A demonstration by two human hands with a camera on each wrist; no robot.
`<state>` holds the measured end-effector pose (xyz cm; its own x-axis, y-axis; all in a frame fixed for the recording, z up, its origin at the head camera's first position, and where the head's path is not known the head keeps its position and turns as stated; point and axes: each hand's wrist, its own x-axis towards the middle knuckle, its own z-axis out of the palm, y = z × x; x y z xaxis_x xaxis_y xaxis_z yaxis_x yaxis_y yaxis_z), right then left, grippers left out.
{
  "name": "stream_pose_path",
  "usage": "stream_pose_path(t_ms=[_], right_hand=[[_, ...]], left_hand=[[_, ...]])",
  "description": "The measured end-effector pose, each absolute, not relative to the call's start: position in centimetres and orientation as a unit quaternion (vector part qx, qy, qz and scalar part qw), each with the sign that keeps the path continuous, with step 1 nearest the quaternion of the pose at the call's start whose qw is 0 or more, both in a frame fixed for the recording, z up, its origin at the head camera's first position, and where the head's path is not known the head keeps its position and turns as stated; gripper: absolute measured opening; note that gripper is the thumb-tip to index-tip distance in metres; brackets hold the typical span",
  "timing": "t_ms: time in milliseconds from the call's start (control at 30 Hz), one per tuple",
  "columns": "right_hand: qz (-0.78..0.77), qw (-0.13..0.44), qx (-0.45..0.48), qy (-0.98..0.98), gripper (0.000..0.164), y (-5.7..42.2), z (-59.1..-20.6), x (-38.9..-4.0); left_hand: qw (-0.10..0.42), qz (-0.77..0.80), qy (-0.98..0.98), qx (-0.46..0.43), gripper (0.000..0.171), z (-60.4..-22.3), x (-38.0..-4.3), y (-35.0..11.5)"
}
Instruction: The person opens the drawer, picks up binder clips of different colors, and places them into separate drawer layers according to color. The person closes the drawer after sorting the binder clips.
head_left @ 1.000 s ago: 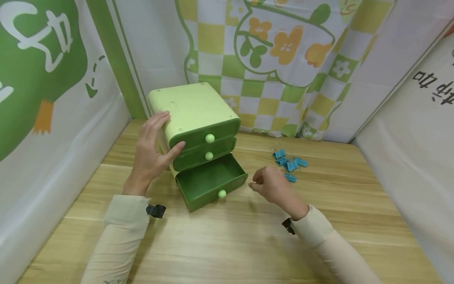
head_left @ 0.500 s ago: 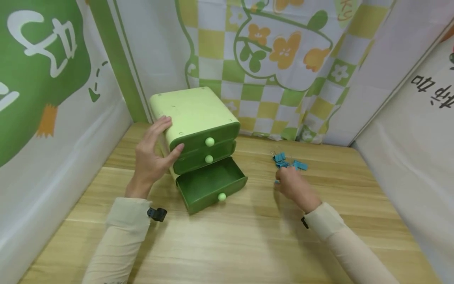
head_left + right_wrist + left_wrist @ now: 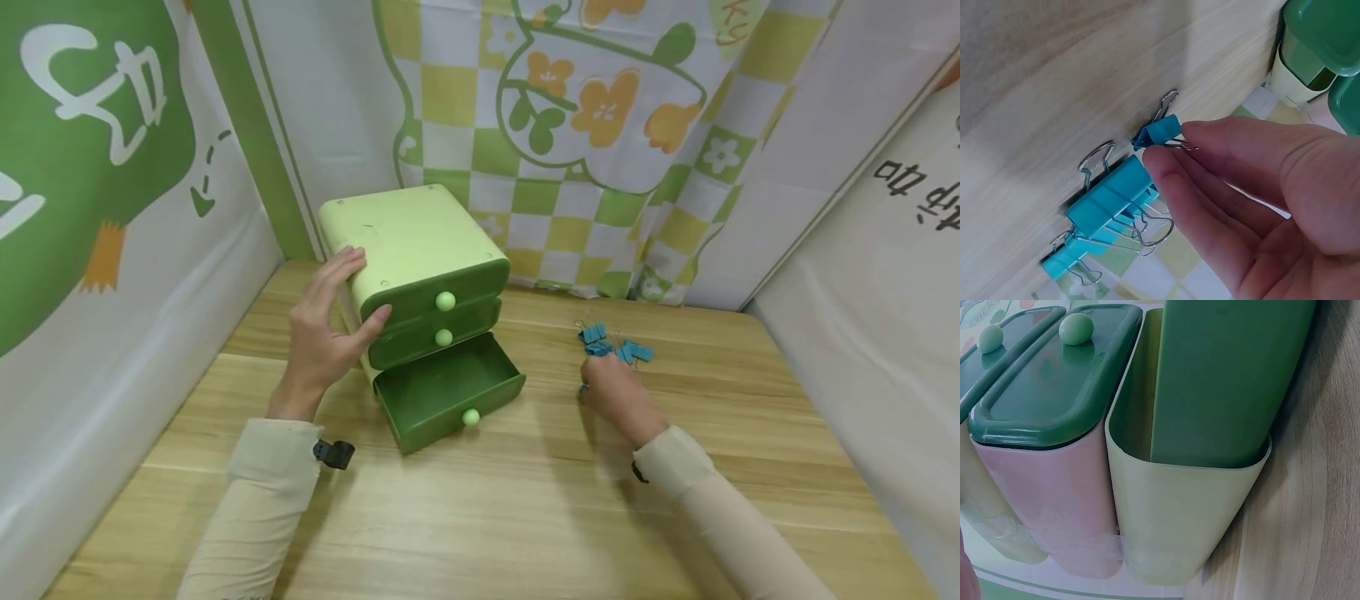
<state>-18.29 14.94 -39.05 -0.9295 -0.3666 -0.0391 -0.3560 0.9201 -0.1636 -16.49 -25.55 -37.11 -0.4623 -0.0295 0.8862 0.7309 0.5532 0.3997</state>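
A small drawer unit point(image 3: 412, 233) has a pale yellow-green top and dark green fronts. Its bottom drawer point(image 3: 442, 379) is pulled out, with nothing seen inside. My left hand point(image 3: 318, 329) rests on the unit's left front corner, fingers on the top edge and thumb on the front. Right of the unit, my right hand point(image 3: 618, 392) is down at several blue binder clips point(image 3: 637, 350), partly hiding them. In the right wrist view, thumb and forefinger pinch a small blue binder clip point(image 3: 1163, 130) at its end. A larger binder clip point(image 3: 1110, 194) lies beside it.
The wooden table point(image 3: 510, 517) bears the unit and the clips. A checked curtain point(image 3: 555, 200) hangs behind them. White printed panels stand at the left point(image 3: 210, 275) and right point(image 3: 847, 333). The left wrist view shows a pink drawer casing point(image 3: 1054, 494) in the middle tier.
My right hand has moved right, from beside the pulled-out drawer to the binder clips, and has shifted little in the last half second. The left hand stays on the drawer unit.
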Motion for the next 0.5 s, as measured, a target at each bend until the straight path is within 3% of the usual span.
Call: stream_pose_path(t_ms=[167, 300, 500], right_hand=[[-0.089, 0.027, -0.182, 0.979, 0.056, 15.0, -39.1, -18.5], [-0.134, 0.035, -0.182, 0.973, 0.053, 15.5, -39.1, -19.0], [-0.192, 0.035, -0.214, 0.957, 0.007, 16.3, -39.0, -19.9]], left_hand=[[0.461, -0.409, -0.752, -0.236, 0.066, -37.2, -16.4, -25.6], [0.461, -0.412, -0.749, -0.238, 0.065, -37.2, -16.4, -25.5], [0.461, -0.413, -0.749, -0.238, 0.065, -37.1, -16.4, -25.5]])
